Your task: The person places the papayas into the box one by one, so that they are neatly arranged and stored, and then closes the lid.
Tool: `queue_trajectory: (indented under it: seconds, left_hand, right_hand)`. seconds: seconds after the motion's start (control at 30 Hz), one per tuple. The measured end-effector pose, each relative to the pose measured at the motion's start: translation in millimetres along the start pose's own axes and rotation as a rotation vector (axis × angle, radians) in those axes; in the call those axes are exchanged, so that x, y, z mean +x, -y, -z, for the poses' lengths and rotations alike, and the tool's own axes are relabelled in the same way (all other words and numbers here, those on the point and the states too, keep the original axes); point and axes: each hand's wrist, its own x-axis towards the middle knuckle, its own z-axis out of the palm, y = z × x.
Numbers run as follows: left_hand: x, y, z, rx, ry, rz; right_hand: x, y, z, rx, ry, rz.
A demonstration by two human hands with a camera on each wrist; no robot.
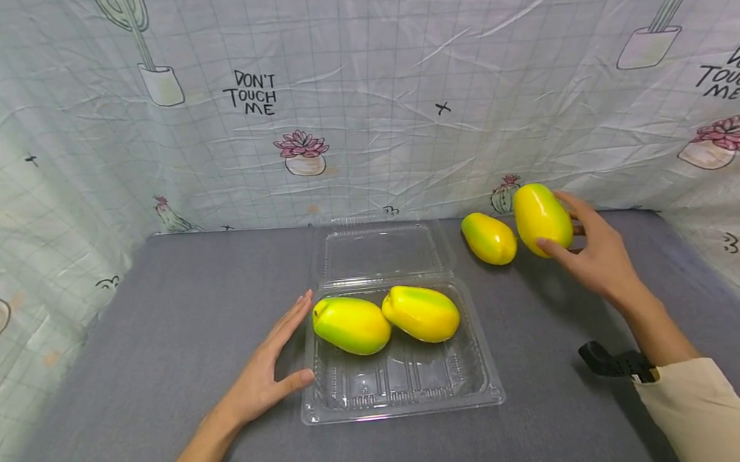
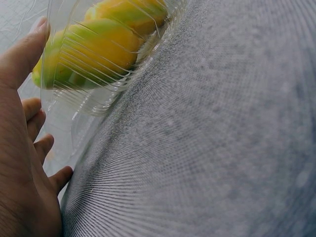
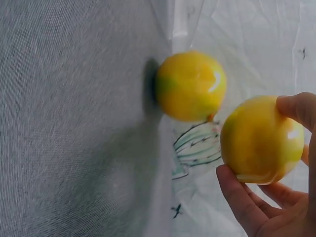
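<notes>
My right hand grips a yellow-green mango between thumb and fingers. The right wrist view shows this mango raised off the table, its shadow falling on the cloth. Just left of it, another mango lies on the table. Two more mangoes, a left one and a right one, lie side by side in a clear plastic clamshell box with its lid folded back. At the box's left edge, my left hand has its fingers extended, thumb and fingertips right at the rim.
The transparent lid lies flat behind the box, toward the back of the grey cloth-covered table. A pale printed curtain with cactus drawings hangs along the back and sides. Black straps with mounts sit on both wrists.
</notes>
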Motion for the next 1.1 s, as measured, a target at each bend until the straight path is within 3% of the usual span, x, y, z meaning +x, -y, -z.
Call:
queue_trajectory:
  seconds: [0.6, 1.1]
  left_hand:
    - [0.7, -0.4, 1.1, 0.002, 0.001, 0.002]
    - [1.2, -0.2, 1.8, -0.015, 0.009, 0.005]
  right_hand:
    - [-7.8, 41, -6, 0.063, 0.01, 0.257]
    - [-15.2, 69, -27, 0.133, 0.049, 0.485]
